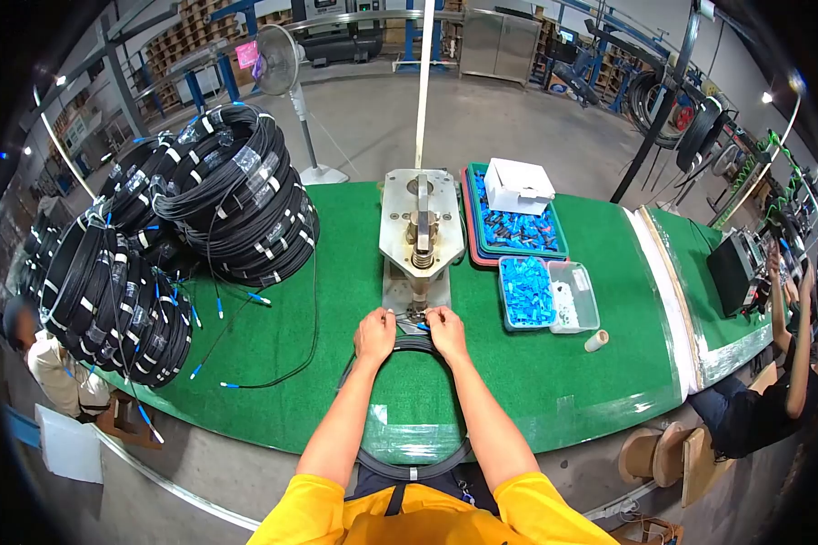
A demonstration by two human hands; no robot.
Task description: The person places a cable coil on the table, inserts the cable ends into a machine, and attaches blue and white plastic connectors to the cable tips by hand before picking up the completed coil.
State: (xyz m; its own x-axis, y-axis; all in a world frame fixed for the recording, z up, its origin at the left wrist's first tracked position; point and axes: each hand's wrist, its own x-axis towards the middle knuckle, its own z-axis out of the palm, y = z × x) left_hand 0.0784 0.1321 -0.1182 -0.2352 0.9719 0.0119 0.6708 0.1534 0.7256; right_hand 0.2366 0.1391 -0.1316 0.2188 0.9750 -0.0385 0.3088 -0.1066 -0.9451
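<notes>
A metal hand press [420, 222] stands upright on the green table in front of me. At its foot my left hand [374, 336] and my right hand [447, 333] face each other, fingers pinched together close to the press's lower jaw. What the fingertips hold is too small to make out. A small blue piece [423, 327] shows between the hands. Just below them runs the upper part of a black cable coil [415, 344]; the loop hangs over the table's front edge down to my lap, with a white tie [413, 473] at its bottom.
Stacked black cable coils [245, 195] with blue-tipped ends fill the table's left side. Right of the press are a tray of blue parts [518, 232] under a white box [518, 185], a tub of blue connectors [527, 291], and a small roll [596, 341]. People sit at both sides.
</notes>
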